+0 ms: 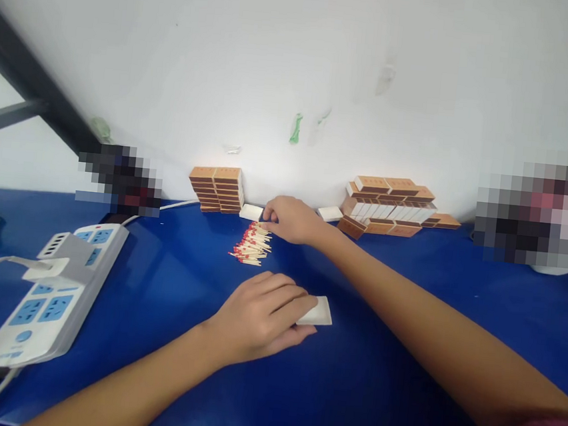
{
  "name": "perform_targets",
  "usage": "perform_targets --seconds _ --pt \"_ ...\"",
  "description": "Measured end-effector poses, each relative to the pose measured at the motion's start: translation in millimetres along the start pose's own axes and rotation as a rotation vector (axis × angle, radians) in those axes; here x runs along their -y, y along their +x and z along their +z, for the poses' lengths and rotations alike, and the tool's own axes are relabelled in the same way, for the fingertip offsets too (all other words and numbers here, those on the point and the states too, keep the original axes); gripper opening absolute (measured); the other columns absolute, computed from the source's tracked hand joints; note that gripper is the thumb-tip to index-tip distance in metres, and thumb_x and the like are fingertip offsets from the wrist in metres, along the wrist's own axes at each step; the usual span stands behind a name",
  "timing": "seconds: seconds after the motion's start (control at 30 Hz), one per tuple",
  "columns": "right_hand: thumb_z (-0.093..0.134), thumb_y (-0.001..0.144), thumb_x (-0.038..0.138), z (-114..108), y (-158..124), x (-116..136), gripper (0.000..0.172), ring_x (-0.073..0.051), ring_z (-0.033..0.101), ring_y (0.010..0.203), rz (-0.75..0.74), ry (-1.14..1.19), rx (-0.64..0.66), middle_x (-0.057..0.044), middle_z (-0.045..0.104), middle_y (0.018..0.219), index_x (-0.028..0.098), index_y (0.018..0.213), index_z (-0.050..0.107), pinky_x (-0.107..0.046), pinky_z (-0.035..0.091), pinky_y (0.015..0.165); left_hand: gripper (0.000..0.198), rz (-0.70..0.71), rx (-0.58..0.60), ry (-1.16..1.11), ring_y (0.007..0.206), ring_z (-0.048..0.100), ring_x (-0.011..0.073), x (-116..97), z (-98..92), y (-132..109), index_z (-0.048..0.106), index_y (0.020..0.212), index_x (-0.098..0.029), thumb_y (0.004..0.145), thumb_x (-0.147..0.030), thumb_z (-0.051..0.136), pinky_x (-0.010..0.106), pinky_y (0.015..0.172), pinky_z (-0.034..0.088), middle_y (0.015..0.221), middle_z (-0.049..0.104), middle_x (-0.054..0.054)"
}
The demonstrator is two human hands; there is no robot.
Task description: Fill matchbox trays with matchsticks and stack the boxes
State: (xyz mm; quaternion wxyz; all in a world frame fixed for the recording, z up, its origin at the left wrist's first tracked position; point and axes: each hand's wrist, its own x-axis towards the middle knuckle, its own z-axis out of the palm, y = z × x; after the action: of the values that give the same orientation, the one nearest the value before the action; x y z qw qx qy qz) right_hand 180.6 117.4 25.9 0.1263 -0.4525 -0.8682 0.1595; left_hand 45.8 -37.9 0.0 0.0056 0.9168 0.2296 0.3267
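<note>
left hand (264,318) lies palm down with the thumb apart from the fingers, gripping a white tray (323,312), a shallow, smooth, matte rectangle with straight thin rims, just above or on the counter (347,393); which of the two cannot be told. right hand (290,220) reaches across to the far side of the matches (253,243), its fingers curled narrow at the edge of the heap; whether a stick is pinched between them is hidden.

the matches lie in a loose pile on the counter, slim pale wooden sticks with rounded red heads, most heads toward the left. the counter itself is glossy deep blue and reflects some light.

behind the pile, a small white block (251,212) sits beside a neat stack of matchboxes (216,190), orange-brown card with dark side strips. to the right, another white piece (330,213) lies near a larger matchbox stack (389,210), whose middle row stands on edge, pale sides outward; one tilted box (351,227) rests in front. reddish print marks the upper box faces, too small to read.

at left is a white plastic power strip (100,272) with light blue socket faces; its lettering is illegible.
</note>
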Motion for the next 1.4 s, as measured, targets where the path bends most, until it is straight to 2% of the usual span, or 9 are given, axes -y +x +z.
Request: perform_targets --seconds 0.17,0.4,0.57,0.67,0.8,0.97,1.1,1.17,1.4 --pt "0.068 0.094 0.025 -1.3 -1.4 1.3 0.012 -0.016 0.066 0.081 -0.020 -0.010 0.061 -0.008 0.078 0.099 0.016 0.097 0.076 -0.026 0.041 0.069 0.033 -0.015 0.021 -0.009 0.096 0.069 0.0232 1.5 1.9 -1.3 0.062 0.123 -0.010 0.098 -0.029 0.068 0.037 0.081 0.057 0.107 0.075 0.011" --pt "0.063 0.092 0.021 -7.5 2.7 5.0 0.017 -0.018 0.063 0.067 -0.060 -0.030 0.193 -0.009 0.076 0.077 0.014 0.084 0.076 -0.028 0.038 0.063 0.034 -0.057 0.021 0.032 0.095 0.070 0.0235 5.7 -0.7 -1.0 0.060 0.126 -0.012 0.099 -0.031 0.066 0.038 0.082 0.058 0.107 0.076 0.010" --pt "0.058 0.097 0.023 -1.8 -0.1 -0.5 0.025 -0.018 0.061 0.069 -0.111 -0.024 0.175 -0.009 0.075 0.079 0.014 0.080 0.073 -0.029 0.037 0.064 0.034 -0.247 -0.095 0.063 0.098 0.074 0.0233 21.6 -5.5 -4.8 0.062 0.122 -0.018 0.095 -0.036 0.072 0.038 0.089 0.059 0.110 0.077 0.007" --pt "0.055 0.100 0.024 -1.5 -7.8 -6.0 0.024 -0.019 0.063 0.078 -0.114 -0.019 0.145 -0.010 0.075 0.088 0.014 0.085 0.071 -0.029 0.040 0.068 0.034 -0.364 -0.102 0.052 0.100 0.074 0.0231 30.9 -5.3 -8.7 0.062 0.121 -0.022 0.092 -0.036 0.073 0.037 0.087 0.060 0.113 0.076 0.005" --pt "0.052 0.102 0.025 -14.1 -30.5 -13.7 0.020 -0.022 0.063 0.096 -0.080 -0.027 0.062 -0.015 0.070 0.108 0.013 0.099 0.068 -0.030 0.043 0.079 0.050 -0.501 -0.011 -0.008 0.099 0.073 0.0230 34.5 -4.8 -9.9 0.055 0.132 -0.025 0.088 -0.033 0.077 0.037 0.085 0.060 0.110 0.075 0.003" --pt "0.054 0.101 0.029 -33.5 -83.3 -14.9 0.017 -0.019 0.061 0.086 -0.002 0.036 0.032 -0.010 0.067 0.103 0.016 0.096 0.064 -0.031 0.043 0.075 0.058 -0.588 0.041 -0.143 0.094 0.070 0.0205 29.7 -7.4 -4.6 0.050 0.133 -0.027 0.084 -0.030 0.080 0.039 0.088 0.058 0.104 0.074 0.000" --pt "0.052 0.103 0.032 -31.0 -125.0 -0.8 0.018 -0.017 0.060 0.082 -0.035 0.132 0.054 -0.006 0.065 0.100 0.019 0.096 0.063 -0.029 0.044 0.073 0.062 -0.562 0.039 -0.217 0.096 0.071 0.0205 25.4 -6.0 -2.3 0.048 0.134 -0.027 0.081 -0.026 0.082 0.038 0.089 0.057 0.104 0.074 0.000" --pt "0.052 0.103 0.028 -24.9 -137.8 8.1 0.016 -0.016 0.060 0.081 -0.038 0.096 0.062 -0.006 0.064 0.102 0.019 0.096 0.063 -0.029 0.043 0.072 0.064 -0.524 0.049 -0.231 0.097 0.071 0.0213 23.7 -3.6 -2.7 0.048 0.134 -0.027 0.081 -0.026 0.082 0.039 0.089 0.057 0.103 0.074 0.000" --pt "0.052 0.105 0.023 -5.6 -153.8 12.6 0.017 -0.016 0.060 0.079 -0.075 -0.162 0.080 -0.007 0.062 0.101 0.016 0.096 0.065 -0.027 0.039 0.068 0.063 -0.404 0.077 -0.166 0.104 0.071 0.0249 21.7 5.3 -4.8 0.052 0.136 -0.025 0.083 -0.034 0.084 0.044 0.094 0.056 0.110 0.075 0.004"
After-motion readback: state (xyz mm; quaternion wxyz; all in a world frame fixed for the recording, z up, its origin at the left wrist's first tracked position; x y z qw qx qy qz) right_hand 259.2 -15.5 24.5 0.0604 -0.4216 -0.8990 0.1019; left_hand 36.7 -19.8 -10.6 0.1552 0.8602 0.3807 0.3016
